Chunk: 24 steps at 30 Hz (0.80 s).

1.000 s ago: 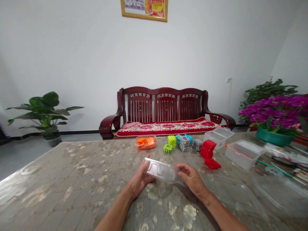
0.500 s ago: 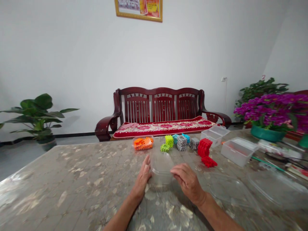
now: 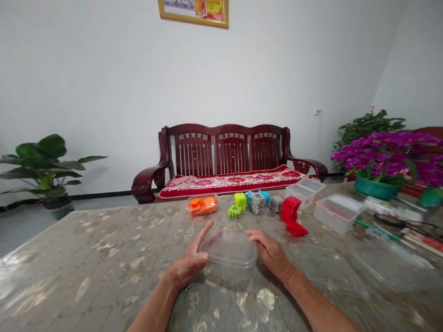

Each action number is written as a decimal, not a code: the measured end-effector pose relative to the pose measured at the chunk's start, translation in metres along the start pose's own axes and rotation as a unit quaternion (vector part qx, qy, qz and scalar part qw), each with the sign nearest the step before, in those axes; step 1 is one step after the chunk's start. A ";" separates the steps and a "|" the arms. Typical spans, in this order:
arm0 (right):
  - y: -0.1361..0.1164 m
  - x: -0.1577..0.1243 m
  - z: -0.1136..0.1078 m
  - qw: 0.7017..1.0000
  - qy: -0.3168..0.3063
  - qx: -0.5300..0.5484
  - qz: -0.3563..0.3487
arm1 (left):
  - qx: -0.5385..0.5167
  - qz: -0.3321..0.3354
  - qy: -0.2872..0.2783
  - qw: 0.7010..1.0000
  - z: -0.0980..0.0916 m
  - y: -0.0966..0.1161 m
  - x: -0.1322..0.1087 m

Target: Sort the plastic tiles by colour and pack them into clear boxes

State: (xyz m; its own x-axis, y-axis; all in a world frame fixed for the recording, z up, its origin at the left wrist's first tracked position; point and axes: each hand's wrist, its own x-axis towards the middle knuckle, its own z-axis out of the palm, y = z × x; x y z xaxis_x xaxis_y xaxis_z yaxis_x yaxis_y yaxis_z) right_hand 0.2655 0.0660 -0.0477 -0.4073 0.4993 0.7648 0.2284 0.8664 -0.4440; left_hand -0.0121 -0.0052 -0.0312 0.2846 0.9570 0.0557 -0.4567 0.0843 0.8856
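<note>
A clear plastic food container (image 3: 230,253) stands on the table in front of me, its long side toward me. My left hand (image 3: 191,260) spans its left end, thumb at the near corner and index finger stretched past the far corner. At the far right corner, the bent fingers of my right hand (image 3: 272,253) touch the rim. I cannot tell if a lid is on the container. Beyond it are an orange-filled clear tub (image 3: 202,205), green gear-shaped pieces (image 3: 237,206), grey pieces (image 3: 258,204), blue pieces (image 3: 263,197) and red pieces (image 3: 291,214).
To the right stand two translucent boxes, a nearer one (image 3: 337,216) and a farther one (image 3: 304,191). Clear lids (image 3: 391,263) lie flat in front of them. Glasses (image 3: 398,222), a green pen (image 3: 377,229) and a pot of purple flowers (image 3: 377,186) are farther right. A wooden bench (image 3: 231,147) stands behind the table.
The container has turned so that its long side now faces me. My left hand has moved left and nearer, its thumb spreading away from the fingers. My right hand stays at the container's right side.
</note>
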 end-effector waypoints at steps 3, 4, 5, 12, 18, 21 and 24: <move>0.008 -0.001 -0.002 1.000 -0.006 -0.015 0.020 | 0.037 0.013 0.012 0.999 0.005 -0.004 0.003; 0.010 -0.002 -0.003 0.999 -0.007 -0.021 0.026 | 0.046 0.017 0.011 0.999 0.006 -0.005 0.004; 0.012 -0.002 -0.004 0.999 -0.009 -0.029 0.028 | 0.054 0.016 0.010 0.998 0.008 -0.006 0.004; 0.022 0.001 -0.010 0.995 -0.075 -0.068 -0.009 | 0.107 0.041 0.051 0.992 0.022 -0.010 0.004; 0.014 0.001 -0.004 0.993 0.035 -0.065 0.088 | 0.232 0.160 0.170 0.944 0.016 -0.021 0.020; -0.008 0.001 0.008 0.991 0.014 -0.052 0.120 | 0.303 0.213 0.220 0.902 0.016 -0.034 0.026; -0.028 -0.001 0.023 0.991 -0.039 -0.028 0.122 | 0.363 0.237 0.225 0.873 0.020 -0.049 0.025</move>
State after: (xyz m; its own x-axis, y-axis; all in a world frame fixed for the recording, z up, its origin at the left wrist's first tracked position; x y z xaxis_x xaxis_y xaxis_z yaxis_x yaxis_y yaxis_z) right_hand 0.2388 0.0409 -0.0470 -0.4003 0.6938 0.5987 0.3758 0.7201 -0.5833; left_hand 0.0345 0.0085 -0.0640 -0.2259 0.8627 0.4525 0.2669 -0.3919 0.8804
